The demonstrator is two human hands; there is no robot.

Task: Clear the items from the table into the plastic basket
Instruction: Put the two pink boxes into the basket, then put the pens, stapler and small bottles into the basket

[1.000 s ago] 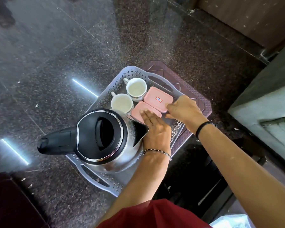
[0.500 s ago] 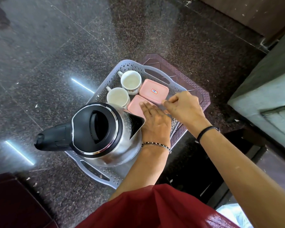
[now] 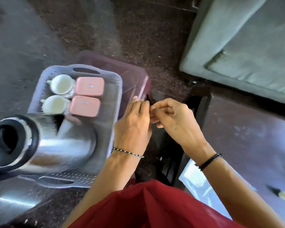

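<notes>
While the view is smeared with blur, I see the basket (image 3: 117, 89) on a maroon stool (image 3: 135, 74), holding two cups (image 3: 61, 83), two pink boxes (image 3: 90, 86) and, at its near end, a steel kettle (image 3: 59, 142). My left hand (image 3: 132, 129) hovers just right of the basket rim, fingers loosely extended, its grip on nothing I can see. My right hand (image 3: 173, 119) meets it fingertip to fingertip, fingers curled; whether its grip pinches something small I cannot tell.
</notes>
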